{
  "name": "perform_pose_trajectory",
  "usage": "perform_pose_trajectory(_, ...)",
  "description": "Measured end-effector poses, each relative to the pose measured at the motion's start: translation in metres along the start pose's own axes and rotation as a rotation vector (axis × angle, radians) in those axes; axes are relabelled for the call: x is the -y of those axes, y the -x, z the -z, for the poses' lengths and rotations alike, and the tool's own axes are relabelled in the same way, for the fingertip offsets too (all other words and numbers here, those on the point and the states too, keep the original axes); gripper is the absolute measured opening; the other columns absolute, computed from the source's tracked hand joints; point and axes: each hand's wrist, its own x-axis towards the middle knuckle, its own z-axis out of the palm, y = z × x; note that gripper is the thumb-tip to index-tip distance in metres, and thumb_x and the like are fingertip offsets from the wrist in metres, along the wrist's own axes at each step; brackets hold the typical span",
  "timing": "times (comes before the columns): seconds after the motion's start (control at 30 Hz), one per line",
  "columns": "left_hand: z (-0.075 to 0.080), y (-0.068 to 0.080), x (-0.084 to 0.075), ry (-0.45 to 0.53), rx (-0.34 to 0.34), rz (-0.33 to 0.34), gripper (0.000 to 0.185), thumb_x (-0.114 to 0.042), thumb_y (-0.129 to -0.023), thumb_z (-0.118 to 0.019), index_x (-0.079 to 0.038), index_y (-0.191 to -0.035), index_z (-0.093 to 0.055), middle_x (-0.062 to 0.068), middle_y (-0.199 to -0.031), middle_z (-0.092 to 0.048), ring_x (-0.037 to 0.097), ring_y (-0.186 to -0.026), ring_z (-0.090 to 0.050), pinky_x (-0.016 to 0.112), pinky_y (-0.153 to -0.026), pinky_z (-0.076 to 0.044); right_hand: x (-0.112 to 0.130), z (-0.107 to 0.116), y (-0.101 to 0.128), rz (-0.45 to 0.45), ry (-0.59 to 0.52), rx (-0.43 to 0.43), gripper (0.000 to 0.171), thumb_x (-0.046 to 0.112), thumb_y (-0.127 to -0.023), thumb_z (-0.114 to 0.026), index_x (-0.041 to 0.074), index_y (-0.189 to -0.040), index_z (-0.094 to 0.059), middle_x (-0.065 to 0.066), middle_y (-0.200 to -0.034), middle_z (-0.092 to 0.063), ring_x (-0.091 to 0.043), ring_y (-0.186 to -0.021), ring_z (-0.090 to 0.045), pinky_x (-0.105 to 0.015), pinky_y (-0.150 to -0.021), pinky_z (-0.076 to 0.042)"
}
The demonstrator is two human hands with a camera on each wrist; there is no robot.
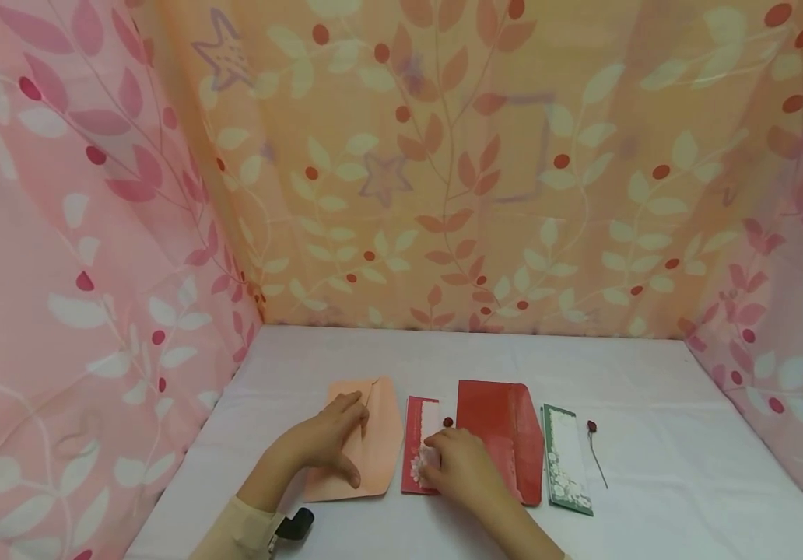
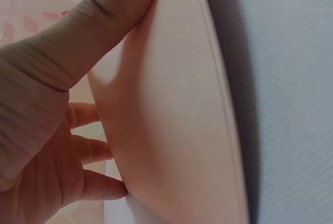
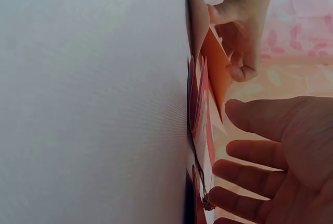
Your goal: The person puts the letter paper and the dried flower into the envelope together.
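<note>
Head view: left hand (image 1: 327, 443) on a peach envelope (image 1: 373, 443) lying on the white tablecloth (image 1: 653, 435), left of centre. Thumb over the near edge, fingers spread across the face near the open flap. Left wrist view shows the thumb (image 2: 104, 15) pressed on one side of the peach envelope (image 2: 177, 130) and three fingertips (image 2: 99, 187) curled behind it, so it is pinched and lifted a bit off the cloth.

Right hand (image 1: 461, 467) lies on the red card (image 1: 417, 435) just right of the peach envelope; card has a white floral panel. Fingers lie fairly straight on the card, only lightly bent. Right wrist view: right hand's fingers (image 3: 250, 164) extended and apart, relaxed, gripping nothing; card edges (image 3: 200, 114) seen edge-on against the cloth.

A small dark red bead (image 1: 447, 422) sits at the card's far end, near the fingertips. Red envelope (image 1: 503, 435) beside the card on the right, partly under the wrist. Further right a green card (image 1: 567, 459) with a white panel, then a thin stem with a dark red bud (image 1: 592, 427), apart from both hands. Leaf-print curtains (image 1: 443, 171) all round.
</note>
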Motion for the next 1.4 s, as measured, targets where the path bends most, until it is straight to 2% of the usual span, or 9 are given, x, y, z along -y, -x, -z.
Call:
perform_pose_trajectory(0.2, -0.003, 0.001, 0.001, -0.021, 0.0, 0.008, 0.09, -0.068, -0.052, -0.091, -0.024, -0.118, -0.047, 0.021, -0.163, -0.029, 0.043, -0.15, -0.031, 0.057, -0.11, -0.043, 0.0, -0.001, -0.001, -0.049, 0.049, -0.005, 0.057, 0.044, -0.066, -0.092, 0.015, -0.112, -0.077, -0.001, -0.1, -0.071, -0.021, -0.093, -0.061, -0.052, -0.092, -0.053)
perform_pose_trajectory(0.37, -0.003, 0.001, 0.003, -0.034, 0.011, 0.028, 0.09, -0.069, -0.052, -0.09, -0.026, -0.119, -0.047, 0.019, -0.165, -0.027, 0.045, -0.152, -0.025, 0.06, -0.111, -0.041, 0.002, -0.003, 0.0, -0.087, 0.069, -0.015, 0.06, 0.047, -0.065, -0.093, 0.013, -0.111, -0.076, -0.003, -0.101, -0.07, -0.021, -0.092, -0.06, -0.052, -0.091, -0.052)
perform_pose_trajectory(0.63, -0.002, 0.001, 0.002, -0.013, 0.013, 0.01, 0.087, -0.067, -0.052, -0.092, -0.026, -0.114, -0.047, 0.02, -0.163, -0.029, 0.041, -0.148, -0.034, 0.059, -0.109, -0.044, 0.004, -0.006, 0.001, -0.153, 0.085, -0.03, 0.063, 0.053, -0.061, -0.093, 0.013, -0.107, -0.077, -0.004, -0.098, -0.069, -0.023, -0.093, -0.059, -0.054, -0.091, -0.05)
perform_pose_trajectory(0.9, -0.002, 0.001, 0.001, -0.028, 0.015, 0.017, 0.088, -0.067, -0.052, -0.092, -0.025, -0.117, -0.048, 0.02, -0.163, -0.029, 0.041, -0.15, -0.031, 0.063, -0.11, -0.04, 0.005, -0.013, -0.001, -0.201, 0.109, -0.037, 0.064, 0.06, -0.062, -0.091, 0.01, -0.097, -0.073, -0.002, -0.083, -0.058, -0.022, -0.084, -0.051, -0.046, -0.077, -0.043)
perform_pose_trajectory(1.0, -0.002, 0.001, 0.001, -0.028, 0.019, 0.02, 0.088, -0.067, -0.053, -0.091, -0.026, -0.117, -0.048, 0.02, -0.163, -0.028, 0.041, -0.151, -0.028, 0.065, -0.111, -0.038, 0.005, -0.014, -0.001, -0.21, 0.103, -0.059, 0.066, 0.06, -0.061, -0.092, 0.008, -0.096, -0.072, -0.003, -0.083, -0.058, -0.023, -0.083, -0.051, -0.046, -0.075, -0.04)
perform_pose_trajectory(1.2, -0.002, 0.0, 0.001, -0.023, 0.013, 0.01, 0.084, -0.066, -0.052, -0.092, -0.026, -0.111, -0.047, 0.022, -0.163, -0.029, 0.043, -0.151, -0.028, 0.066, -0.11, -0.038, 0.003, -0.018, 0.0, -0.243, 0.066, -0.131, 0.072, 0.057, -0.055, -0.095, 0.008, -0.103, -0.074, -0.004, -0.086, -0.061, -0.023, -0.085, -0.055, -0.047, -0.074, -0.037)
perform_pose_trajectory(1.4, -0.002, 0.001, -0.001, -0.016, 0.009, 0.016, 0.082, -0.064, -0.053, -0.093, -0.026, -0.11, -0.047, 0.023, -0.163, -0.029, 0.049, -0.152, -0.023, 0.071, -0.112, -0.032, 0.001, -0.023, 0.0, -0.245, 0.0, -0.166, 0.064, 0.049, -0.056, -0.097, 0.009, -0.101, -0.074, 0.004, -0.076, -0.061, -0.02, -0.08, -0.057, -0.048, -0.075, -0.034)
